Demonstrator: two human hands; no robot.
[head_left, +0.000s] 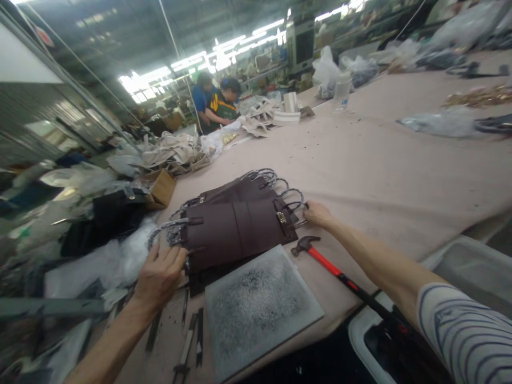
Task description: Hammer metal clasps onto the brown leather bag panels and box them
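Note:
Several dark brown leather handbag panels lie in a fanned pile, with looped handles wrapped in grey patterned material on both ends. Across the top of the pile lies a flat handbag panel [228, 229] with a metal clasp [281, 217] near its right end. My left hand [162, 272] is closed at the panel's left end, just below a wrapped handle [166, 228]. At the opposite end my right hand [318, 215] has its fingers closed by the handle there; the exact grip is partly hidden.
In front of the panels sits a worn grey slab [262, 309]. Right of it lies a claw hammer [328, 264] with a red and black handle. Narrow metal tools [186, 346] lie at left. A cardboard box [162, 188] and plastic bags line the left edge; two people work farther back.

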